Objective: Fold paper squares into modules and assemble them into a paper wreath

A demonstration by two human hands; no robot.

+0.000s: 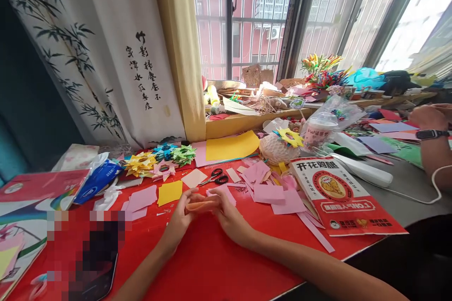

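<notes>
A small piece of peach-orange paper (201, 206), seemingly folded, is held above the red tabletop (212, 263). My left hand (181, 211) grips its left side, with the fingers curled round it. On the other side, my right hand (226, 214) closes on the paper, its fingertips near those of the left. Fingers partly hide the paper's shape. Just beyond the hands lie black-handled scissors (215, 177), a yellow paper square (170, 193) and a pale pink square (194, 178). Pink paper pieces (269, 194) are scattered to the right.
Folded paper stars (141, 163) stand at the back left, near a blue packet (97, 183). A phone (102, 273) lies front left. At right are a red-and-white paper bag (344, 197), a plastic cup (319, 129) and another person's hand (429, 117). A cluttered sill (247, 124) runs behind.
</notes>
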